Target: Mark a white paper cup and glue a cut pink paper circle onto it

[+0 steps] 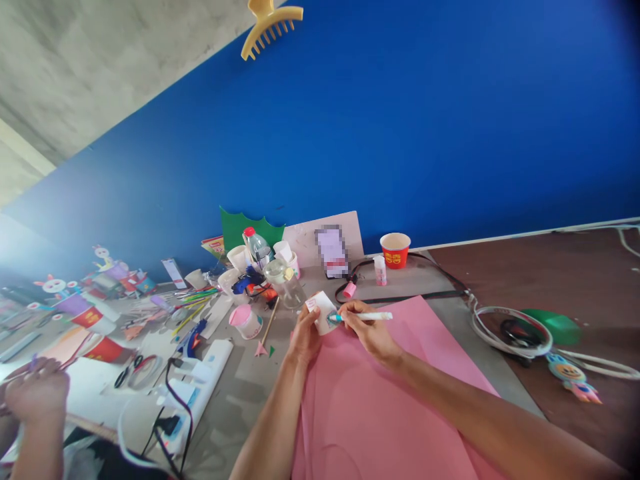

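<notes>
My left hand [306, 339] is closed around a small white paper piece [323, 308] that bears pink and blue-green marks; whether it is a flat card or a cup I cannot tell. Between the fingers of my right hand [369, 331] is a white marker [377, 316] with a blue tip end. That tip meets the white piece, or comes very close to it. Both hands are above large pink paper sheets [380, 407] spread in front of me.
Behind my hands stand a glass jar [286, 285], a pink-lidded tub [245, 321], a phone [333, 252], a glue stick [381, 271] and a red paper bowl [395, 251]. A power strip [200, 393] lies left. Another person's hand [39, 390] works at far left. Cables [510, 330] lie right.
</notes>
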`<state>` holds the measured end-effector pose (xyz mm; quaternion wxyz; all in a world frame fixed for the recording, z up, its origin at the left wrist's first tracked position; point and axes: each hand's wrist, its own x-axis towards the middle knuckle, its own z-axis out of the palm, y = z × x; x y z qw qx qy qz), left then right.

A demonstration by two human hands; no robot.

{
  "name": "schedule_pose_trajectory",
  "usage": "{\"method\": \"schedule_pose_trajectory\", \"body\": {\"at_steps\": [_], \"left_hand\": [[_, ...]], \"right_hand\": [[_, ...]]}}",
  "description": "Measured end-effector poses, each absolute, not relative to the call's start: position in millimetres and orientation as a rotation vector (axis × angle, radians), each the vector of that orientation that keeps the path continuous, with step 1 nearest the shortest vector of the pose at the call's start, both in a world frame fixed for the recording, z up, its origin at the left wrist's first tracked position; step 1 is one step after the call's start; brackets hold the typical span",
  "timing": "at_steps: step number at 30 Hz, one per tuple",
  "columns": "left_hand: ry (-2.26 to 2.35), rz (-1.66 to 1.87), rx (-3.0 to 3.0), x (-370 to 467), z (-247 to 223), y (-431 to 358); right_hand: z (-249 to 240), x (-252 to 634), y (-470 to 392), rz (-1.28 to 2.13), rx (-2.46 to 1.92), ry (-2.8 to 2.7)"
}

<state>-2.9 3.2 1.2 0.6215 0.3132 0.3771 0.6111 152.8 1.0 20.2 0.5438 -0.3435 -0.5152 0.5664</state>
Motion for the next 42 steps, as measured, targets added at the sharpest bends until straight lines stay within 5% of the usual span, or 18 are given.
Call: {"method": "schedule_pose_trajectory", "body": {"at_steps": [42], "left_hand": [[0.893,1.397,0.652,-2.7,6.9,2.2]], "right_hand": [[15.4,159.4,10.1,1.365,-0.834,-1.116]]}}
